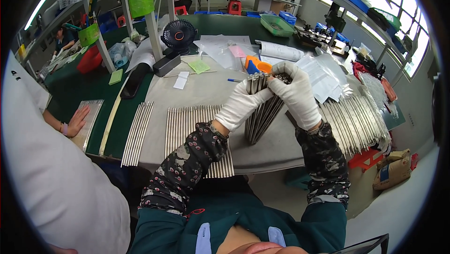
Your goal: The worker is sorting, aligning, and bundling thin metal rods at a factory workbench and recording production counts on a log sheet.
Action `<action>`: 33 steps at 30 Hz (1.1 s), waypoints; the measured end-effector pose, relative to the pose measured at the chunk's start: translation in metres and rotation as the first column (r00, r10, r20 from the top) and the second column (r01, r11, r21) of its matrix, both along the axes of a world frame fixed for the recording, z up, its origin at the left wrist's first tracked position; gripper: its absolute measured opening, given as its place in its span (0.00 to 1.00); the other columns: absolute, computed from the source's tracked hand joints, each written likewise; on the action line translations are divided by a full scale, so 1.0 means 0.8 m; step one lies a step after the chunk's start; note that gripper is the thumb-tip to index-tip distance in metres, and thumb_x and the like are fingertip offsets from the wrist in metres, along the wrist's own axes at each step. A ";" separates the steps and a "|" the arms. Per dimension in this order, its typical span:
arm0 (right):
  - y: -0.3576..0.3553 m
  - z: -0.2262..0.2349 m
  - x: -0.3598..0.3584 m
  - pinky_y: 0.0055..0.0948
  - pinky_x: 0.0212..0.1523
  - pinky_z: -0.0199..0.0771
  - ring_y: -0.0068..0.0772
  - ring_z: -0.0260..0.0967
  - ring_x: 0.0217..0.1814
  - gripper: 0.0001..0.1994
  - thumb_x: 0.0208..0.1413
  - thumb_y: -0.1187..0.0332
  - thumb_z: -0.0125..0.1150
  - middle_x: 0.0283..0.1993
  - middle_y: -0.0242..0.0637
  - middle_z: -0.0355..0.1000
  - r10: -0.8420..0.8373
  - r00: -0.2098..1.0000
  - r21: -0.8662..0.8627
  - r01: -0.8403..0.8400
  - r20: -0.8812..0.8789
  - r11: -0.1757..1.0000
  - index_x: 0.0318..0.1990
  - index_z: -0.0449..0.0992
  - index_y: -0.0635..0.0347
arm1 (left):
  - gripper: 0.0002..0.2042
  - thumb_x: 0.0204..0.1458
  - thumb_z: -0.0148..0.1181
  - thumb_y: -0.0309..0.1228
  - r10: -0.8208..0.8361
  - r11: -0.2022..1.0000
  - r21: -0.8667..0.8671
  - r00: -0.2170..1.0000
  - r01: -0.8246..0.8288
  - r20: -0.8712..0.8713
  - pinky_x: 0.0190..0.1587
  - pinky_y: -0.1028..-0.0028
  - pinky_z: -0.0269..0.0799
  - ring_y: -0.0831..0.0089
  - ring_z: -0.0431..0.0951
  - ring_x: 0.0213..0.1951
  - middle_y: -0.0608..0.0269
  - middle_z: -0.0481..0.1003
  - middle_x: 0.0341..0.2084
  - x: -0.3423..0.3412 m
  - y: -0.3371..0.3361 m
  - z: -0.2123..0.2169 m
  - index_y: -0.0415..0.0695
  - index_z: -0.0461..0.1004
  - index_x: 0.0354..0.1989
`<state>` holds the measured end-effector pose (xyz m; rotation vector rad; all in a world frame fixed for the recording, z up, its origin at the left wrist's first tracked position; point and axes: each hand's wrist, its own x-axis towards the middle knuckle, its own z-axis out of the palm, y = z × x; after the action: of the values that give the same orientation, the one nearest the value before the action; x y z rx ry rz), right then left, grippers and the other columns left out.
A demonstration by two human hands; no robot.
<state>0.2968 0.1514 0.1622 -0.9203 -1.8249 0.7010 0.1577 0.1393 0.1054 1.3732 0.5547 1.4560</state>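
Both my hands wear white gloves and grip a thick bundle of thin metal rods [266, 115], held nearly upright with its lower ends at the tabletop. My left hand [244, 104] is wrapped round the left side near the upper ends. My right hand [296, 93] closes over the top right side of the bundle. Left of it, a row of metal rods [187, 123] lies side by side on the table, partly under my left forearm. A smaller group of rods [138, 132] lies further left. On the right, many rods [354, 123] are spread beside my right forearm.
A co-worker's bare hand [78, 121] rests on a bagged set of rods [92, 130] at the left. Behind stand a black fan [179, 36], a phone [134, 81], an orange and blue tape dispenser [257, 65], papers [323, 73] and a green basket [276, 25]. Shelf posts [153, 31] rise at the back left.
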 end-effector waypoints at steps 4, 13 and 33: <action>-0.002 0.001 -0.004 0.19 0.37 0.66 0.17 0.65 0.34 0.16 0.45 0.76 0.57 0.33 0.34 0.70 0.138 0.987 0.051 -0.134 -0.081 0.990 0.45 0.74 0.62 | 0.10 0.51 0.58 0.31 -0.005 0.999 -0.048 1.000 0.006 0.006 0.38 0.81 0.68 0.85 0.69 0.36 0.74 0.73 0.33 -0.001 0.002 0.002 0.42 0.73 0.40; 0.002 0.004 -0.002 0.20 0.39 0.67 0.20 0.67 0.36 0.09 0.44 0.76 0.57 0.35 0.36 0.72 0.101 0.995 -0.015 -0.101 0.000 0.995 0.36 0.75 0.65 | 0.10 0.51 0.59 0.33 0.003 0.998 -0.067 0.993 -0.010 -0.116 0.34 0.81 0.68 0.86 0.70 0.33 0.75 0.73 0.29 -0.008 0.003 -0.002 0.42 0.73 0.39; 0.002 0.004 0.009 0.24 0.45 0.66 0.25 0.66 0.41 0.15 0.42 0.75 0.58 0.36 0.36 0.70 0.249 0.964 0.047 -0.254 0.097 0.966 0.42 0.72 0.65 | 0.14 0.50 0.59 0.30 -0.186 0.982 -0.090 0.910 0.164 -0.369 0.44 0.79 0.66 0.82 0.69 0.39 0.71 0.72 0.34 -0.014 -0.001 0.028 0.41 0.68 0.45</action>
<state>0.3040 0.1528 0.1650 -0.6972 -2.0556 0.7664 0.1466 0.1385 0.1280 1.6249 0.6903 1.0271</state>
